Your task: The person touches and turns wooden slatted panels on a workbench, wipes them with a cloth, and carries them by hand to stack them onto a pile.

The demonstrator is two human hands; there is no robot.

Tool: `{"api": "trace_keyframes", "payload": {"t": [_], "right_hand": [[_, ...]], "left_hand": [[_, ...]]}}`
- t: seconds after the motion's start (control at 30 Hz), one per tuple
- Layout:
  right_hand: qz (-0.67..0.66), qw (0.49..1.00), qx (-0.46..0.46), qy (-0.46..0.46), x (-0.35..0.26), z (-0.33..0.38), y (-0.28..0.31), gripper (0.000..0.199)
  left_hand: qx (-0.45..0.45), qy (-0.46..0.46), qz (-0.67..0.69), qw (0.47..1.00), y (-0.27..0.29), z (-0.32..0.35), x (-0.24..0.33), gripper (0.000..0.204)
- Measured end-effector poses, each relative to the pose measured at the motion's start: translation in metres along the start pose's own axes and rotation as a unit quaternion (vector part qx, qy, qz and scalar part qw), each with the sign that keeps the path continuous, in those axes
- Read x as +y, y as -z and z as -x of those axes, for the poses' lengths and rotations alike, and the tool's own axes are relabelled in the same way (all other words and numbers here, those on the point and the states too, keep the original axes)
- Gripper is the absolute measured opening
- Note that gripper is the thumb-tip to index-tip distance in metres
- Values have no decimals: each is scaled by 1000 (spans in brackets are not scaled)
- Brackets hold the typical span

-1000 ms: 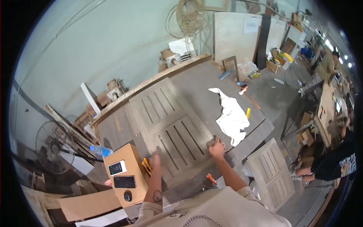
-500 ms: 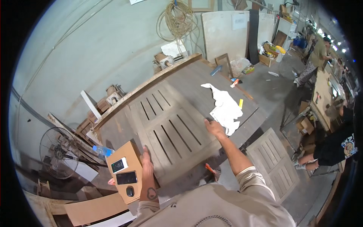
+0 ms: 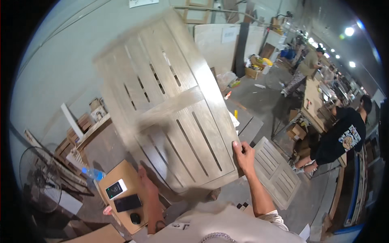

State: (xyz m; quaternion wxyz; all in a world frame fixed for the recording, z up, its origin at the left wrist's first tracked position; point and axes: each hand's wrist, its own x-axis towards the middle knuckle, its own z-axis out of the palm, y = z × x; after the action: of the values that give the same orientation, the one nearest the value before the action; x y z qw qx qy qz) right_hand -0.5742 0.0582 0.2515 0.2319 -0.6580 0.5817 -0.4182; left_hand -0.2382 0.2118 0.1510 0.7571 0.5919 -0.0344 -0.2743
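Note:
A greyish-brown slatted wooden panel (image 3: 182,104) is raised off the workbench, its far end tilted up high in front of me. My right hand (image 3: 244,157) grips its right edge near the close corner, thumb on the front face. At the lower left edge is my left hand (image 3: 149,184), somewhat blurred; its fingers are mostly hidden behind the panel. Beside that hand lies a cardboard box (image 3: 117,172) carrying a white phone (image 3: 116,189), a dark phone (image 3: 127,203) and a small black case (image 3: 135,218). Most of a white cloth (image 3: 231,118) is hidden behind the panel.
Another slatted panel (image 3: 275,172) leans at the right. A water bottle (image 3: 94,174) and a fan (image 3: 38,180) are at the left. One person in a black shirt (image 3: 340,135) works at the right-hand bench (image 3: 314,97); another (image 3: 306,67) stands farther off.
The slatted panel has gone from lying flat on the workbench to being tilted up in my hands. My right hand now grips its edge, and the view has shifted to the right.

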Motion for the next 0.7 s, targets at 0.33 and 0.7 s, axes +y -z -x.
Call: {"api": "trace_keyframes", "payload": {"t": [0.33,0.7], "right_hand": [[-271,953,83,104,-69,-24,46,34],[-325,923,131,160,-76,-19,83,49]], "left_hand": [[-256,-289,28,922,-63,-28,120,47],[-214,-318,37,923,-85,33,122,63]]}}
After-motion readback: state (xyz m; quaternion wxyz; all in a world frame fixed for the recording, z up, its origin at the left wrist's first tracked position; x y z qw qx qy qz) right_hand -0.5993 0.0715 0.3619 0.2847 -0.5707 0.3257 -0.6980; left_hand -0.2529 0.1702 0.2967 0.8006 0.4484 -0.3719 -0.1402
